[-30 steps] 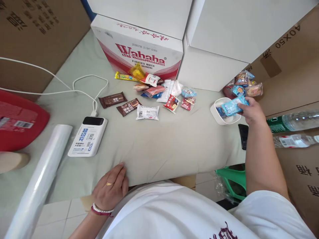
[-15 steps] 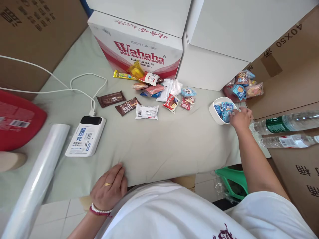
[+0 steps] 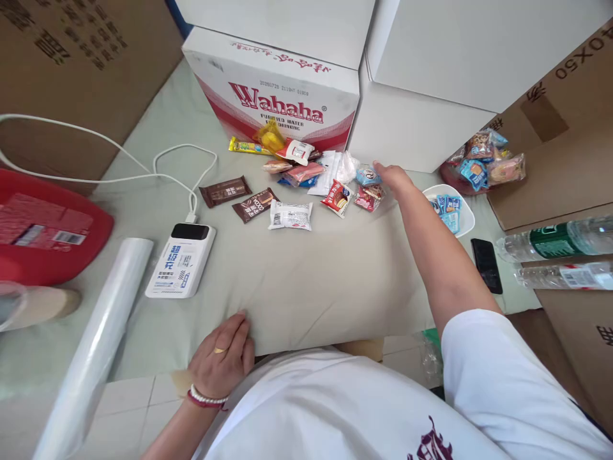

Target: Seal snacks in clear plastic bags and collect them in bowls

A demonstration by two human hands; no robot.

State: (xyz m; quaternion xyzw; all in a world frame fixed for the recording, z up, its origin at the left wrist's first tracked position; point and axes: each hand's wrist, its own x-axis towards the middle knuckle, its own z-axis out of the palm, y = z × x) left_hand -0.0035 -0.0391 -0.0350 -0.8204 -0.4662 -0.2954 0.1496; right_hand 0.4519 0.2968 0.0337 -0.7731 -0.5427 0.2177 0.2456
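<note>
My right hand reaches to the back of the table, its fingers drawn together at the right end of a small light blue snack packet; its fingertips are partly hidden. Just below lies a clear-wrapped red snack, and to its left a red cake packet. Palm down on the table's front edge, my left hand rests open and holds nothing. Right of my right forearm stands a white bowl with several blue packets, partly covered by the arm.
Chocolate-brown packets, a white packet and a snack pile lie before the Wahaha carton. A power bank, a plastic roll, a phone, bottles and a red snack bowl surround the workspace.
My right hand has left the white bowl and moved left to the light blue packet. The phone now shows beside the bowl. My left hand stays put; the view has shifted slightly.
</note>
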